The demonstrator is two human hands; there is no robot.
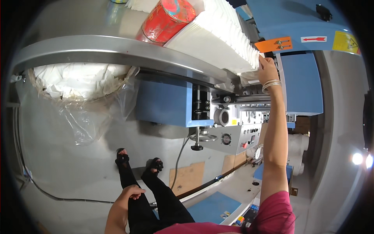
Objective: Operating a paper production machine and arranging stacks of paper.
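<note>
My right hand (267, 69), with bangles at the wrist, reaches far out to the right end of a long row of white folded paper tissues (218, 41). Its fingers are closed at the edge of the last sheets, and the fingertips are partly hidden there. A worn red tin (163, 23) leans against the left end of the row on the metal table (97, 46). Down by my thighs hangs my left hand (133, 192), fingers curled in, with nothing visible in it. An orange bracket (274, 44) sits just beyond my right fingers.
Blue machine housings (302, 82) stand on the right, with rollers (255, 99) beneath my right forearm. A handwheel (203, 137) and control panel (249, 136) are lower down. Under the table's edge is a plastic-lined bin (78, 82) of white paper scraps. A cable (62, 199) crosses the floor.
</note>
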